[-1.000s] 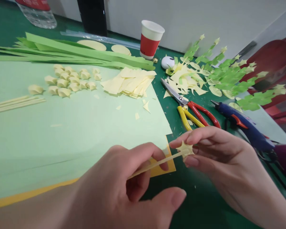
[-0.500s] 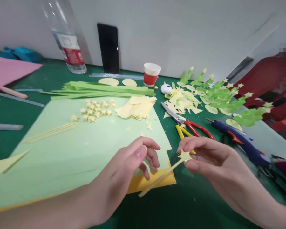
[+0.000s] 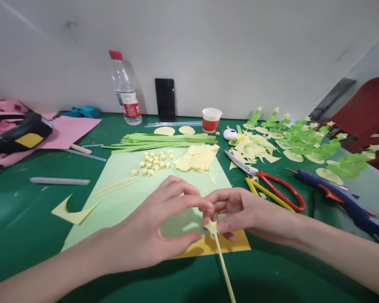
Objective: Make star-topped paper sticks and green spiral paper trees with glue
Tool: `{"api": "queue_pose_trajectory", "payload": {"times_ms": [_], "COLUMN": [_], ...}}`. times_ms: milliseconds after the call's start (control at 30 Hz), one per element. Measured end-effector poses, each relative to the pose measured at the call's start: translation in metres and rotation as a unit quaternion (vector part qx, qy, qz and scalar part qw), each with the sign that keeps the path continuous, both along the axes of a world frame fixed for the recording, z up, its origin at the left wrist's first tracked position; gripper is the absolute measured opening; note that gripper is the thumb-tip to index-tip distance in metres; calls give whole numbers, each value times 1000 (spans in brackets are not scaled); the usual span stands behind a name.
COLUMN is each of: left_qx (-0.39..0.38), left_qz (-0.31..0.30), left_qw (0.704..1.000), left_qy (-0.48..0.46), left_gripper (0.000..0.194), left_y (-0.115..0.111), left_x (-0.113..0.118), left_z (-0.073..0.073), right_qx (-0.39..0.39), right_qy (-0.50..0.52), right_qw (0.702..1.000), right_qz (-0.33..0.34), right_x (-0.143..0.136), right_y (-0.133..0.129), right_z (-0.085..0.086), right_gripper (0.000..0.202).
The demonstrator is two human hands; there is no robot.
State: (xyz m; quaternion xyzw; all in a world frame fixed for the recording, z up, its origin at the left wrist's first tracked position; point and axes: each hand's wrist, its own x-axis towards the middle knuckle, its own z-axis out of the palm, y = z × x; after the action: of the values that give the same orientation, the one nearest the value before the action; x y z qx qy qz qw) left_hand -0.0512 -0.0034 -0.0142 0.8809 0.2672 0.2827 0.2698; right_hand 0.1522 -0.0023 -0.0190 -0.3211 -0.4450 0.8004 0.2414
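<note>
My right hand [image 3: 230,210] pinches a small pale-yellow paper star [image 3: 212,227] between thumb and fingers. From the star a thin paper strip [image 3: 223,265] hangs down toward the bottom edge of the view. Beside it, my left hand [image 3: 167,219] is open, its thumb and fingers spread in a curve, with the fingertips meeting those of my right hand. Both hands are over the front edge of a light-green paper sheet [image 3: 129,210] and the orange sheet [image 3: 236,248] beneath it. Several folded stars [image 3: 153,164] and some thin strips [image 3: 115,187] lie on the green sheet.
Scissors [image 3: 271,185] and a blue glue gun [image 3: 341,202] lie to the right, below paper scraps [image 3: 252,145] and several green paper plants [image 3: 318,139]. Green strips [image 3: 164,141], a paper cup [image 3: 212,120], a phone [image 3: 165,100] and a bottle [image 3: 126,92] are behind.
My right hand has brought the star left, against my left fingertips, and its strip now points down and right instead of left. The camera view has shifted, showing more at the left.
</note>
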Motion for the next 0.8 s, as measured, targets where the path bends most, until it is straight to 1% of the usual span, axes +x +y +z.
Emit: {"api": "queue_pose_trajectory", "payload": {"times_ms": [100,200,333,467,633,733,800], "left_qx": [6,7,24,24,32,40,53], "left_qz": [-1,-9,-9,-6,16,19,23], "left_qw": [1000,999,1000,1000,999,999,998], "left_qy": [10,30,9,4,-18,-32,-33], "left_gripper": [26,22,22,25,13,12,12], "left_y": [-4,-5,-5,-7,-10,-11,-11], "left_x": [-3,-6,-11,-13,-9,-8,-12], "left_z": [2,1,-3,-5,-9,-12,-12], "right_qx": [-15,-25,-39,-44,-52,-53,-46], "right_qy": [5,11,23,30,33,29,20], "right_qw": [999,996,992,991,991,992,994], "right_qz": [48,84,118,126,122,114,97], "right_x": [-9,-15,-20,-21,-20,-17,-13], "right_y": [3,6,12,14,15,15,13], "right_z": [-1,-3,-10,-13,-15,-15,-14], "right_gripper": [18,20,28,31,35,36,35]}}
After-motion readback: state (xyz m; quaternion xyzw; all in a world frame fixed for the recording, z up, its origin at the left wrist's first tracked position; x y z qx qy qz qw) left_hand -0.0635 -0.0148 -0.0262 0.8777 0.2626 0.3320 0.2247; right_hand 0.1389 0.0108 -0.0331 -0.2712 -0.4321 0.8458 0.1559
